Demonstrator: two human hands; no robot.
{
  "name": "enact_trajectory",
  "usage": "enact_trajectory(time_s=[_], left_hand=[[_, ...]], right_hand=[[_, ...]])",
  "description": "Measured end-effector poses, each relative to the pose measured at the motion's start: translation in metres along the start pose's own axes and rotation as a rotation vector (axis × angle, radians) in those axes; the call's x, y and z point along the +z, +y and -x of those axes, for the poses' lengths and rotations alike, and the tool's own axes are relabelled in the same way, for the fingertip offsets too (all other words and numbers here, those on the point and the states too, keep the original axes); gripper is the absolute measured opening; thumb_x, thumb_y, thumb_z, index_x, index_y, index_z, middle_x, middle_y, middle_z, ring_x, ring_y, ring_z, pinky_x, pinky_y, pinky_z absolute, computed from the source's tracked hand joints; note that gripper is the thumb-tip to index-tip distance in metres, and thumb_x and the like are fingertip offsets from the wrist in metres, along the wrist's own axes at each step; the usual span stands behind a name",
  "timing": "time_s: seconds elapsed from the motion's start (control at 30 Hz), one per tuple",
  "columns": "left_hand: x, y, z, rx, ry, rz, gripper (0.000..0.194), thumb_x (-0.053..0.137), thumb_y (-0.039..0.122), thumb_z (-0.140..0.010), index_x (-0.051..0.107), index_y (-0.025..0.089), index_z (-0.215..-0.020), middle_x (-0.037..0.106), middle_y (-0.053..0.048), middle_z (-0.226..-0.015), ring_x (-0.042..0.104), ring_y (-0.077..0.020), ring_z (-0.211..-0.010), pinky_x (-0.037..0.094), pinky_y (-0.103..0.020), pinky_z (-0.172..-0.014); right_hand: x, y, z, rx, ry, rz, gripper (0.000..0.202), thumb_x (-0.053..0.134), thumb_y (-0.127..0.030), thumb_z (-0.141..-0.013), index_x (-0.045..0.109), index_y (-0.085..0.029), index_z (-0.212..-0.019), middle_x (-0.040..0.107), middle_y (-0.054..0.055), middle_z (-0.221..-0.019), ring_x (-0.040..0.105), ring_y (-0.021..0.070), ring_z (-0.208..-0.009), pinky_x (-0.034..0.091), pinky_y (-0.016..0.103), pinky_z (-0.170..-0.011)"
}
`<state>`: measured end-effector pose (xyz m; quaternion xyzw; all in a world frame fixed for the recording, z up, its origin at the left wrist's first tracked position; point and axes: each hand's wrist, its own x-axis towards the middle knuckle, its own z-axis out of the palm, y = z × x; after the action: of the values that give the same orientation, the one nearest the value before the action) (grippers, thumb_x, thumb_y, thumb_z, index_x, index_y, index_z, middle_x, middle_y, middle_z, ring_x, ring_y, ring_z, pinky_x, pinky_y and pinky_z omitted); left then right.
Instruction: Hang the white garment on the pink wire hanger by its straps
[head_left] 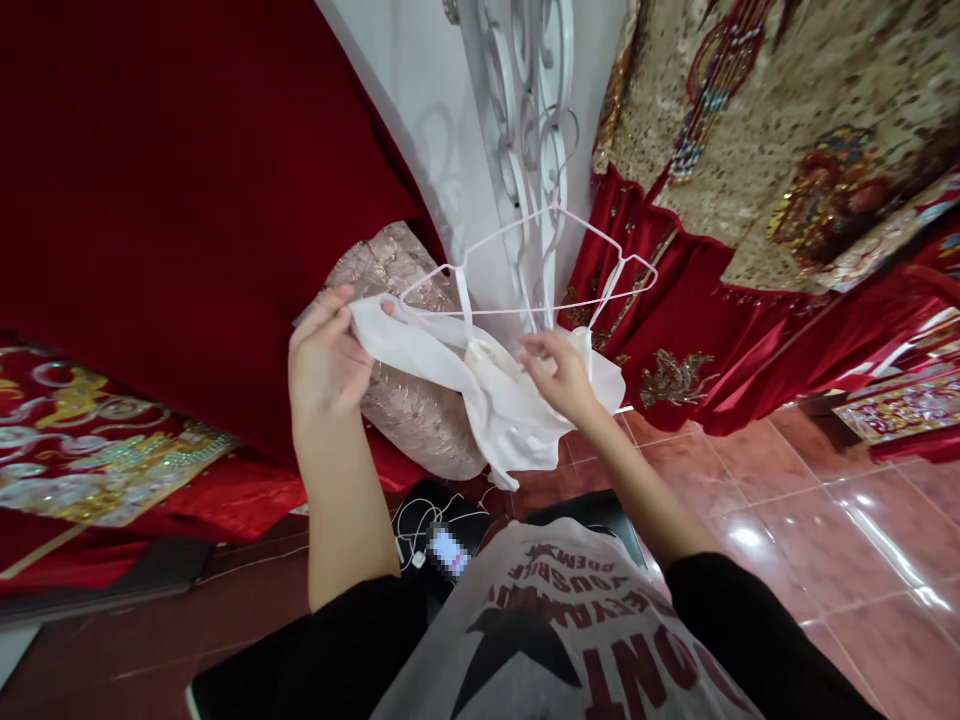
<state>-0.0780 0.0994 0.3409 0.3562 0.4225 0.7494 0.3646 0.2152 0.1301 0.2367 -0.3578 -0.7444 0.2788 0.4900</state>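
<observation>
A white garment with thin straps (510, 400) hangs from a pale pink wire hanger (517, 310) in front of me. My left hand (330, 350) is closed on the garment's left end, a loose white piece that it draws out to the side; part of a fingertip shows through an opening in it. My right hand (559, 375) is over the garment's right half, below the hanger's bar. Its fingers are bent but apart, close to the cloth, with nothing visible between them. Behind the garment hangs a beige-pink fabric with gold threads (420, 420).
A white scrollwork metal stand (525, 120) rises behind the hanger. Red cloth (187, 200) hangs at left, and a gold sequined costume (750, 150) at right. Below lie white cables (420, 515) and a phone (448, 550) on a black surface. The floor has reddish tiles (750, 470).
</observation>
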Motion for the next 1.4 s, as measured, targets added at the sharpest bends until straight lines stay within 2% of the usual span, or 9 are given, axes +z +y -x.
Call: enact_trajectory(time_s=[0.07, 0.17, 0.37, 0.53, 0.63, 0.7, 0.87, 1.23, 1.4], left_hand=[[0.000, -0.001, -0.004, 0.029, 0.020, -0.014, 0.024, 0.074, 0.010, -0.081, 0.076, 0.016, -0.105, 0.078, -0.008, -0.094, 0.079, -0.0238, -0.094, 0.065, -0.047, -0.104], [0.001, -0.004, -0.017, 0.030, 0.001, -0.035, 0.042, 0.074, 0.004, -0.073, 0.077, 0.014, -0.115, 0.081, -0.011, -0.109, 0.078, -0.0260, -0.113, 0.057, -0.044, -0.116], [0.000, 0.003, -0.048, 0.090, -0.163, -0.083, 0.076, 0.074, 0.000, -0.067, 0.064, 0.016, -0.141, 0.079, -0.013, -0.131, 0.066, -0.0306, -0.141, 0.044, -0.051, -0.129], [0.057, -0.002, -0.058, 0.217, -0.306, -0.226, 0.072, 0.073, -0.003, -0.069, 0.065, 0.022, -0.137, 0.066, -0.007, -0.156, 0.048, -0.0295, -0.158, 0.049, -0.051, -0.125], [0.094, -0.012, -0.048, 0.296, -0.397, -0.439, 0.047, 0.072, 0.001, -0.076, 0.073, 0.025, -0.116, 0.072, -0.001, -0.146, 0.053, -0.0277, -0.154, 0.054, -0.048, -0.120], [0.104, -0.018, -0.043, 0.341, -0.396, -0.533, 0.040, 0.069, -0.001, -0.073, 0.074, 0.023, -0.104, 0.075, -0.001, -0.137, 0.060, -0.0264, -0.146, 0.053, -0.047, -0.120], [0.085, -0.021, -0.050, 0.301, -0.275, -0.492, 0.048, 0.063, -0.009, -0.060, 0.071, 0.015, -0.100, 0.079, -0.003, -0.122, 0.067, -0.0199, -0.126, 0.049, -0.045, -0.121], [0.035, -0.004, -0.043, 0.021, -0.253, -0.357, 0.044, 0.077, -0.002, -0.050, 0.082, 0.018, -0.088, 0.080, -0.007, -0.094, 0.071, -0.0235, -0.103, 0.056, -0.031, -0.082], [0.043, 0.000, -0.045, -0.083, -0.253, -0.289, 0.046, 0.078, -0.002, -0.051, 0.079, 0.020, -0.092, 0.081, -0.009, -0.103, 0.072, -0.0254, -0.109, 0.058, -0.030, -0.076]], right_hand=[[0.006, -0.009, -0.044, -0.144, 0.039, 0.058, 0.034, 0.053, -0.043, -0.111, 0.072, -0.020, -0.128, 0.075, 0.012, -0.125, 0.068, 0.0261, -0.117, 0.052, 0.042, -0.104], [0.025, -0.018, -0.090, -0.185, -0.065, 0.195, 0.039, 0.053, -0.051, -0.112, 0.070, -0.022, -0.131, 0.078, 0.010, -0.121, 0.070, 0.0270, -0.115, 0.050, 0.041, -0.105], [0.045, -0.019, -0.088, -0.102, -0.186, 0.395, 0.035, 0.045, -0.041, -0.117, 0.075, -0.023, -0.116, 0.082, 0.005, -0.108, 0.073, 0.0231, -0.101, 0.043, 0.032, -0.090], [0.034, -0.019, -0.080, -0.076, -0.205, 0.485, 0.030, 0.050, -0.031, -0.111, 0.078, -0.021, -0.109, 0.081, 0.007, -0.102, 0.072, 0.0245, -0.096, 0.039, 0.032, -0.083], [0.027, -0.020, -0.081, -0.041, -0.243, 0.538, 0.022, 0.056, -0.023, -0.103, 0.078, -0.019, -0.098, 0.081, 0.008, -0.100, 0.071, 0.0261, -0.093, 0.038, 0.033, -0.079], [0.023, -0.020, -0.080, -0.036, -0.254, 0.538, 0.023, 0.056, -0.022, -0.103, 0.078, -0.019, -0.098, 0.081, 0.008, -0.100, 0.071, 0.0257, -0.093, 0.037, 0.032, -0.080], [0.015, -0.018, -0.072, -0.050, -0.246, 0.497, 0.032, 0.049, -0.034, -0.112, 0.078, -0.021, -0.107, 0.083, 0.006, -0.104, 0.073, 0.0237, -0.097, 0.039, 0.032, -0.087], [0.004, -0.014, -0.065, -0.039, -0.245, 0.506, 0.033, 0.050, -0.035, -0.113, 0.079, -0.020, -0.108, 0.083, 0.007, -0.108, 0.071, 0.0237, -0.095, 0.038, 0.034, -0.089], [0.008, -0.014, -0.063, -0.054, -0.225, 0.473, 0.033, 0.050, -0.035, -0.113, 0.079, -0.020, -0.107, 0.082, 0.007, -0.102, 0.070, 0.0225, -0.094, 0.036, 0.033, -0.087]])
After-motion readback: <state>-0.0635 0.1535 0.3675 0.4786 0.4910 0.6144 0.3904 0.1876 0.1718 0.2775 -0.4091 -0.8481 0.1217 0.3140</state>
